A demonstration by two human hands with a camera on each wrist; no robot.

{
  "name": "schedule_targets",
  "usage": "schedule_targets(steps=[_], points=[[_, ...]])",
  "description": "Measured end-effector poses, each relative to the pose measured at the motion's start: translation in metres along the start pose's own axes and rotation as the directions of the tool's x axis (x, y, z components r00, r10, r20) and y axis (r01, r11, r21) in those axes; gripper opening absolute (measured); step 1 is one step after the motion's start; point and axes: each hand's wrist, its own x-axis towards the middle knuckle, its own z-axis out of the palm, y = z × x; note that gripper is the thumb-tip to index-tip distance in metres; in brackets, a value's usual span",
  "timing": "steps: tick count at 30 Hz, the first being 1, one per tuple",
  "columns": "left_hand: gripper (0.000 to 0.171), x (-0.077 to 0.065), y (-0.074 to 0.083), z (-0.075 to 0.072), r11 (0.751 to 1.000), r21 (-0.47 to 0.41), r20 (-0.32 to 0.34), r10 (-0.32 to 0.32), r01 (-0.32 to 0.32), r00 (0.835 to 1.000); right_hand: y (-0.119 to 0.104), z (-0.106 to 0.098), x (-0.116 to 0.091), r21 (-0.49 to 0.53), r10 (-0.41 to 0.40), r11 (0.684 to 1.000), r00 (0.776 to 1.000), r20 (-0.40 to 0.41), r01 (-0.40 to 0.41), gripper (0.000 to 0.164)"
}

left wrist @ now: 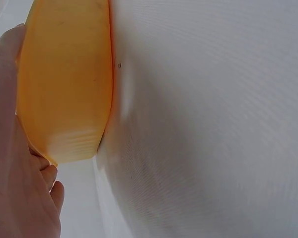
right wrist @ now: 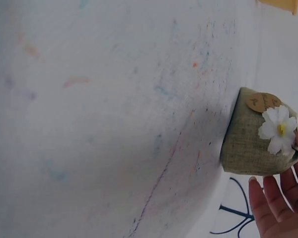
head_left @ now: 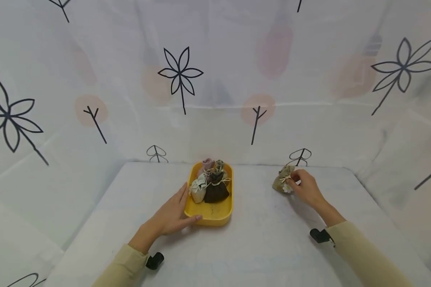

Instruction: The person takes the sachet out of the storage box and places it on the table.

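My right hand pinches the gathered neck of a small olive-beige drawstring pouch. In the right wrist view the pouch carries a white fabric flower with a yellow centre and a round brown tag; its base sits at the table surface. My left hand rests against the near left corner of a yellow plastic tray, fingers extended along its side and thumb over the front rim. Bunched in the tray's back part are several pouches, among them a dark brown pouch, a cream pouch and a pinkish pouch.
The white table has faint coloured marks on it. Behind it rises a white curtain printed with line-drawn flowers. Dark wrist devices stick out below both sleeves.
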Motion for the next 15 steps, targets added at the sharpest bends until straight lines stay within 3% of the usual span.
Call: schedule_targets(steps=[15], points=[[0.117, 0.0015, 0.0, -0.0022, 1.0, 0.0, 0.016, -0.005, 0.005, 1.0, -0.0043, -0.0074, -0.0078, -0.056, 0.034, 0.998, 0.999, 0.021, -0.033, 0.031]])
